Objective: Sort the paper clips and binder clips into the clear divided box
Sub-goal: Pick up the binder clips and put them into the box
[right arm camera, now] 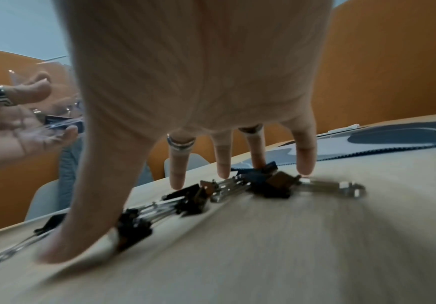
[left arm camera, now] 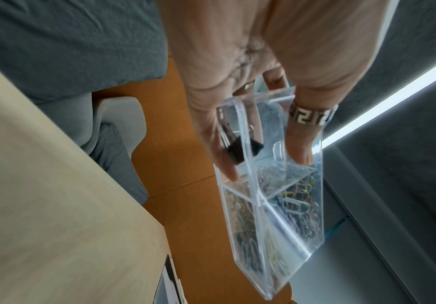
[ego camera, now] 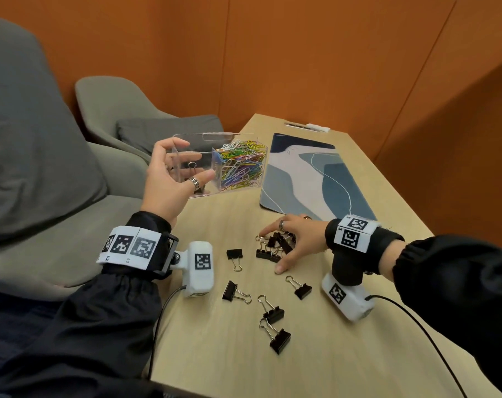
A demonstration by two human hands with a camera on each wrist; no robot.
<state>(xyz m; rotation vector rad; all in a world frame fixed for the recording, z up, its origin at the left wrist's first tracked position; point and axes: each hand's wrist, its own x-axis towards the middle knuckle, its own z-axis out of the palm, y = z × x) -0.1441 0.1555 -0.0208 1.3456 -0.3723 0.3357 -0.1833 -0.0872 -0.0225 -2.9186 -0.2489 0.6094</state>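
Note:
My left hand [ego camera: 195, 159] holds the clear divided box [ego camera: 218, 135] lifted above the table's left edge, thumb on its near wall and fingers over the far side. The box's right compartment is packed with coloured paper clips [ego camera: 241, 165]. One black binder clip [ego camera: 192, 165] lies in the left compartment. In the left wrist view the box [left arm camera: 284, 242] hangs from the hand [left arm camera: 266, 166], with that binder clip [left arm camera: 237, 152] near the fingers. My right hand [ego camera: 271, 252] is spread over a pile of binder clips [ego camera: 275, 244] on the table, fingertips [right arm camera: 178, 183] down around the pile [right arm camera: 269, 181].
Several loose black binder clips [ego camera: 235, 291] lie scattered on the wooden table [ego camera: 215, 354] in front of the pile. A blue patterned mat [ego camera: 315, 179] lies behind my right hand. Grey armchairs [ego camera: 42, 139] stand left of the table, orange walls behind it.

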